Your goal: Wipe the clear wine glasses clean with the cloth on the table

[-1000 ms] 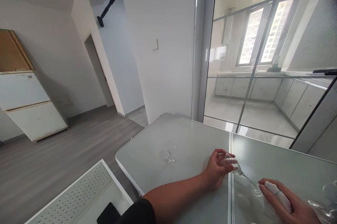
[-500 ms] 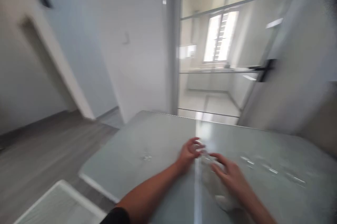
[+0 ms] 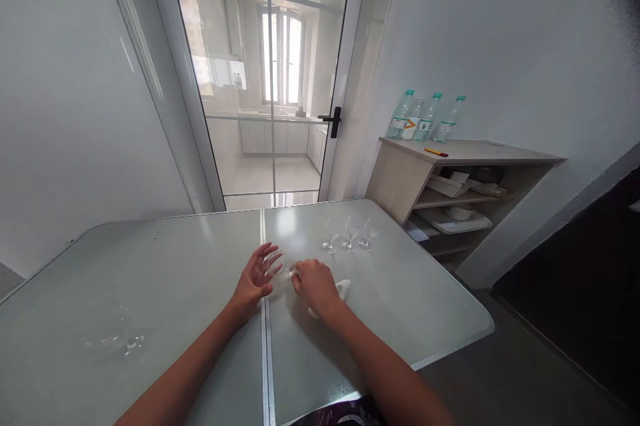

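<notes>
A clear stemmed glass [image 3: 279, 269] lies low over the grey table [image 3: 175, 259] between my two hands. My left hand [image 3: 254, 277] is beside its bowl with fingers spread apart, fingertips at the glass. My right hand [image 3: 313, 286] is closed, pressing a white cloth [image 3: 343, 290] under the palm, with its fingertips at the glass's stem end. Three more clear glasses [image 3: 350, 237] stand upright in a row just beyond my right hand.
Another clear glass [image 3: 117, 339] shows blurred on the table's near left. A wooden shelf unit [image 3: 400, 179] with water bottles [image 3: 425, 118] stands right of the table. A glass door [image 3: 270, 79] with a black handle is behind the table.
The view has swung right, so the door, shelf and row of glasses now show. My right hand moved up next to the left, and my left fingers have spread from the glass bowl.
</notes>
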A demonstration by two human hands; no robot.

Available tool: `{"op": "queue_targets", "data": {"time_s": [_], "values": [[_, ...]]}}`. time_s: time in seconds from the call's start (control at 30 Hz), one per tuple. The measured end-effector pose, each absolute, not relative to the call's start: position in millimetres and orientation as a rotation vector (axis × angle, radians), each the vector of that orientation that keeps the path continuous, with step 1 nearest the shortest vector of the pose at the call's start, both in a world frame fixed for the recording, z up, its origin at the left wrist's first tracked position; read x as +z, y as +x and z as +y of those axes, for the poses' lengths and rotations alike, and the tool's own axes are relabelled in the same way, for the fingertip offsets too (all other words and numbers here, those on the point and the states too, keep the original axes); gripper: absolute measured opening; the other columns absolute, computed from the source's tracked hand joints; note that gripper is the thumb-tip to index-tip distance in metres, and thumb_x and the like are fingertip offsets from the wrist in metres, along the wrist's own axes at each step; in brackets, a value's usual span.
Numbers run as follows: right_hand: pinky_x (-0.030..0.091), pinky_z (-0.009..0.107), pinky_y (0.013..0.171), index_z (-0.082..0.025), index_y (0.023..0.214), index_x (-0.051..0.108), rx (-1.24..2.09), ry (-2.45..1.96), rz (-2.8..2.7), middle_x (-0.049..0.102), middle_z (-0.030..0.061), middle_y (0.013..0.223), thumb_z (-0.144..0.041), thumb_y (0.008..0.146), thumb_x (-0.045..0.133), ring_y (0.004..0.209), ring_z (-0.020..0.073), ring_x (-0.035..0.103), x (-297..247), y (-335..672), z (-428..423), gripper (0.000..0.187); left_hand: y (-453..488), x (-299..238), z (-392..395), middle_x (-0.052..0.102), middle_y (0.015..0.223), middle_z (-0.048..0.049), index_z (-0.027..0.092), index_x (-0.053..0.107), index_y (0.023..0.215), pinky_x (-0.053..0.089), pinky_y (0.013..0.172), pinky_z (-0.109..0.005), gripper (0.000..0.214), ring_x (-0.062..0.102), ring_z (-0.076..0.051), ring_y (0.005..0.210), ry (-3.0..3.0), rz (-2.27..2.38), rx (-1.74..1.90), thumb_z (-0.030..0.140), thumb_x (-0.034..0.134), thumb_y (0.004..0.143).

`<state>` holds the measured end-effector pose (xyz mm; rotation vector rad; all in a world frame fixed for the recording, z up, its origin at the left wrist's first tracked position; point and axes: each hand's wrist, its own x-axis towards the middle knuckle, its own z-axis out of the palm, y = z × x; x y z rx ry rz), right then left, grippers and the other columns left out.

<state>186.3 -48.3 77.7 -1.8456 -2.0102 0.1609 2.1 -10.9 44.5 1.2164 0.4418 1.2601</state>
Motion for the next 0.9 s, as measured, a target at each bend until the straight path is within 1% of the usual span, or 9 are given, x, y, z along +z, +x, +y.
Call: {"op": "queue_targets", "data": {"time_s": [0.03,0.1,0.13,0.2,0.33,0.43,0.6,0.7,0.9], "values": [[0.043,0.028,0.069,-0.021,0.081,0.077,0.188,-1.855,-1.941,0.077,0.0103,0.082,-0.023,0.086,0.059,0.076,0.0224,0.070,78.4,195.7,-47.1,0.020,1.3,45.1,-10.7,0.051,0.141,-0.0131,0.030,0.056,0.137,0.048,0.103,-0.049,0.084,0.052,-0.036,0.128,1.220,0.465,1.253,0.051,0.090,0.064],[0.044,0.027,0.071,-0.022,0.079,0.078,0.264,-1.881,-1.747,0.077,0.0089,0.080,-0.026,0.085,0.060,0.077,0.0222,0.070,79.4,220.8,-45.3,0.019,-1.5,45.8,-10.1,0.055,0.131,-0.0124,0.026,0.062,0.128,0.051,0.093,-0.042,0.063,0.057,-0.029,0.113,1.225,0.524,1.246,0.053,0.082,0.075],[0.045,0.027,0.071,-0.022,0.077,0.079,0.308,-1.895,-1.640,0.078,0.0084,0.078,-0.029,0.084,0.062,0.076,0.0221,0.070,79.6,235.5,-45.0,0.020,-2.8,45.8,-10.0,0.057,0.124,-0.0115,0.024,0.064,0.122,0.051,0.088,-0.038,0.053,0.058,-0.026,0.105,1.225,0.546,1.243,0.054,0.077,0.080],[0.045,0.027,0.069,-0.020,0.074,0.079,0.338,-1.928,-1.526,0.077,0.0081,0.074,-0.034,0.086,0.059,0.073,0.0221,0.070,78.8,265.7,-45.7,0.026,-4.4,45.8,-10.2,0.058,0.110,-0.0094,0.021,0.067,0.113,0.048,0.081,-0.034,0.043,0.055,-0.021,0.091,1.223,0.559,1.234,0.054,0.071,0.085],[0.044,0.028,0.066,-0.019,0.068,0.078,0.340,-1.992,-1.415,0.076,0.0080,0.069,-0.037,0.086,0.055,0.069,0.0222,0.069,69.9,309.5,-44.8,0.034,-3.1,46.2,-12.1,0.059,0.095,-0.0074,0.020,0.069,0.105,0.043,0.075,-0.033,0.041,0.051,-0.020,0.081,1.238,0.550,1.176,0.055,0.070,0.085],[0.044,0.029,0.065,-0.019,0.062,0.076,0.356,-2.023,-1.388,0.075,0.0083,0.067,-0.037,0.083,0.058,0.068,0.0228,0.069,59.0,321.3,-38.1,0.033,-2.1,47.0,-13.5,0.060,0.090,-0.0071,0.020,0.069,0.101,0.041,0.076,-0.034,0.041,0.051,-0.021,0.079,1.255,0.558,1.143,0.057,0.070,0.084],[0.042,0.028,0.062,-0.019,0.063,0.077,0.383,-2.051,-1.377,0.076,0.0082,0.068,-0.037,0.083,0.059,0.067,0.0219,0.068,45.6,322.7,-27.0,0.032,-3.0,46.8,-13.8,0.059,0.087,-0.0069,0.021,0.069,0.100,0.040,0.075,-0.035,0.037,0.051,-0.022,0.078,1.273,0.583,1.143,0.055,0.067,0.087],[0.042,0.027,0.061,-0.018,0.067,0.078,0.396,-2.076,-1.367,0.076,0.0083,0.069,-0.036,0.083,0.060,0.066,0.0214,0.069,43.4,321.4,-25.1,0.030,-3.0,46.1,-13.7,0.058,0.085,-0.0065,0.021,0.069,0.100,0.040,0.075,-0.036,0.037,0.050,-0.022,0.078,1.288,0.582,1.130,0.056,0.066,0.087],[0.043,0.026,0.063,-0.017,0.083,0.080,0.382,-2.156,-1.349,0.077,0.0088,0.075,-0.038,0.086,0.058,0.074,0.0220,0.071,50.0,320.1,-25.0,0.030,-3.5,45.1,-12.2,0.056,0.086,-0.0063,0.019,0.067,0.102,0.039,0.075,-0.034,0.040,0.048,-0.021,0.080,1.303,0.551,1.113,0.057,0.065,0.088]]}}
